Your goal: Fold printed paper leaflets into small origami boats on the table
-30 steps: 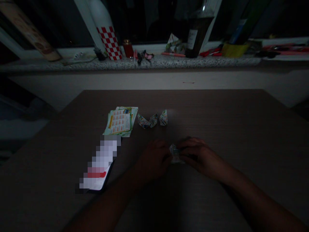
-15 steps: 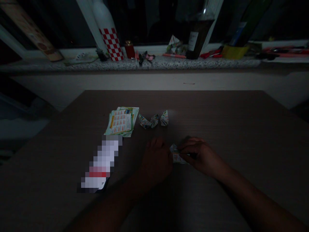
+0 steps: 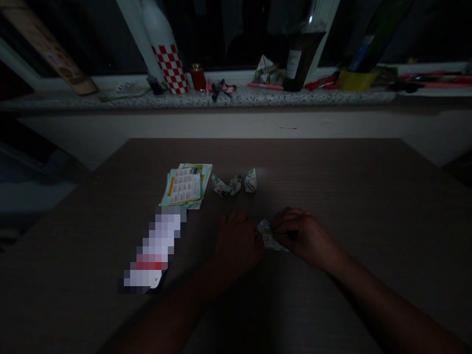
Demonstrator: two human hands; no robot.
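Observation:
A small folded piece of printed paper (image 3: 270, 240) lies on the dim wooden table between my hands. From its left side my left hand (image 3: 239, 241), fingers curled, grips the edge with the thumb. My right hand (image 3: 304, 233) pinches the paper's right part between thumb and fingers, which hide some of it. Just beyond the hands sit several small folded paper pieces (image 3: 250, 181), faceted and printed. To their left lies a stack of printed paper sheets (image 3: 184, 188), with grids of orange figures on the top one.
A phone with a blurred-out screen (image 3: 157, 250) lies left of my left hand. Behind the table (image 3: 332, 167), a stone sill (image 3: 250, 98) bears a red-and-white checked bottle (image 3: 171, 69), a dark labelled bottle (image 3: 300, 61) and a yellow holder (image 3: 356, 80).
Both hands stay on the folded paper. My left hand has shifted very slightly left, and the paper has turned a little with it. The other things lie as before.

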